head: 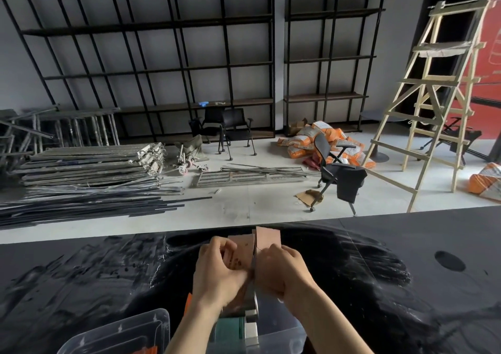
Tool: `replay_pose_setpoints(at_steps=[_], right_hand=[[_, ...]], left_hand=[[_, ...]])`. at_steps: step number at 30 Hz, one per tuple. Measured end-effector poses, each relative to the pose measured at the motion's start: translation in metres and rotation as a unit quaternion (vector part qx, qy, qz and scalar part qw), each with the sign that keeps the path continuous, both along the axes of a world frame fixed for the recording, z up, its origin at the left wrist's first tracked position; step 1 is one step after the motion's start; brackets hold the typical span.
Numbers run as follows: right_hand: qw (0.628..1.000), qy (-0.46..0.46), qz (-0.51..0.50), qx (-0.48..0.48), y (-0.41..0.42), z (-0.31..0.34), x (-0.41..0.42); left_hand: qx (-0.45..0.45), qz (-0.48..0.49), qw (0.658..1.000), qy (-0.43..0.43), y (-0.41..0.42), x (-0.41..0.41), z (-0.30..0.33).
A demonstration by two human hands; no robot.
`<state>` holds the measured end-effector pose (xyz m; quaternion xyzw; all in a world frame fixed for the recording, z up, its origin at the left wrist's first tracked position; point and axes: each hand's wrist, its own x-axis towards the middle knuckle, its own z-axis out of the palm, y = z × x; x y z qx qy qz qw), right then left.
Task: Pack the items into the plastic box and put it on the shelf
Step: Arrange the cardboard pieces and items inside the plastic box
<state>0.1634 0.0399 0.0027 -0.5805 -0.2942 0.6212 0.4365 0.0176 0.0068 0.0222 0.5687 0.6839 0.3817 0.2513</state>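
- A clear plastic box [273, 334] is seen at the bottom middle of the frame, on the black desk [406, 286]. Some things can be seen inside it, but they are too blurry to name.
- A clear lid [119, 332] is seen at the bottom left, just beside the box.
- Pink cards [245, 248] are held over the desk, above the box, in the lower middle of the frame.
- The left hand [217, 269] is closed on the cards from the left, and its grip is pinched on them.
- The right hand [282, 269] is closed on the cards from the right.
- Farther off, a black chair [339, 172] is seen on the floor, right of the middle.
- A wooden ladder [433, 96] is seen at the upper right.
- Black shelves [189, 55] are seen along the far wall, across the top.
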Motion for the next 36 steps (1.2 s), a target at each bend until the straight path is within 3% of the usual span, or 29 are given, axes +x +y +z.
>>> replay_pose_setpoints(at_steps=[2,5,9,13,15,18,20,22,25,27,31,36], right_hand=[[0.999,0.046,0.018,0.000,0.000,0.004,-0.003],[0.997,0.074,0.007,0.019,0.002,0.007,-0.004],[0.996,0.057,-0.023,0.068,-0.001,0.010,-0.007],[0.991,-0.007,0.001,0.135,-0.003,0.014,-0.014],[0.986,-0.026,0.025,0.164,-0.005,0.016,-0.018],[0.979,-0.028,0.051,0.195,-0.005,0.016,-0.021],[0.983,0.027,0.052,0.174,-0.002,0.014,-0.018],[0.984,0.051,0.050,0.163,0.001,0.012,-0.015],[0.983,0.019,0.048,0.175,0.002,0.003,-0.015],[0.983,0.033,0.024,0.180,0.003,-0.001,-0.016],[0.979,0.104,-0.006,0.177,0.008,0.004,-0.003],[0.970,0.063,0.042,0.231,0.014,0.015,0.003]], left_hand=[[0.038,0.003,0.996,-0.075,0.002,0.004,-0.004],[0.065,0.036,0.994,-0.081,0.004,0.006,-0.010],[0.081,0.065,0.988,-0.112,0.009,0.012,-0.009],[0.093,0.039,0.962,-0.254,0.012,0.029,0.002],[0.111,0.016,0.955,-0.276,0.012,0.037,0.007],[0.055,-0.025,0.961,-0.270,0.020,0.039,0.008],[0.026,-0.014,0.960,-0.277,0.026,0.035,0.009],[0.029,0.023,0.943,-0.332,0.031,0.030,0.010],[0.025,0.090,0.876,-0.473,0.035,0.029,0.008],[0.023,0.085,0.849,-0.521,0.034,0.030,0.004],[0.039,0.073,0.878,-0.471,0.025,0.017,0.004],[0.056,0.040,0.914,-0.399,0.027,0.000,0.020]])
